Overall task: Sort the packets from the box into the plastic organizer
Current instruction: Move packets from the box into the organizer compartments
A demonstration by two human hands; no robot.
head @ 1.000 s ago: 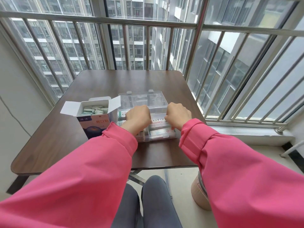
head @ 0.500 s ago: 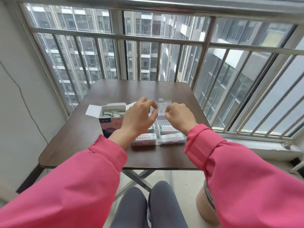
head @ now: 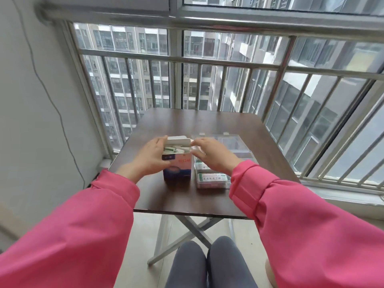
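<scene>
Your left hand [head: 152, 155] wraps the left side of the box [head: 177, 163]: the thumb lies across its blue front face and the fingers curl up over the left rim, so you are holding the box in a firm grip. Your right hand [head: 209, 154] reaches in from the other side, with its fingertips [head: 194, 143] at the box's upper right edge, pinching the white flap there; the palm hangs over the left part of the plastic organizer [head: 216, 161].

From the head camera, the box stands upright on the dark brown tabletop [head: 187, 121], between your two hands, with its top open. Inside it the packets [head: 173, 149] lie in a loose pile, white and green, just beside your left fingers and just below the right fingertips. The back flap stands up behind them.

The organizer sits touching or just beside the box on its right. It is clear, with its lid folded back toward the window. Its near compartments hold green-and-white packets [head: 212, 177] lying flat, the nearest one in front of your right wrist; the far compartments are too blurred to read.

Pink sleeves [head: 83, 235] cover both forearms.
</scene>
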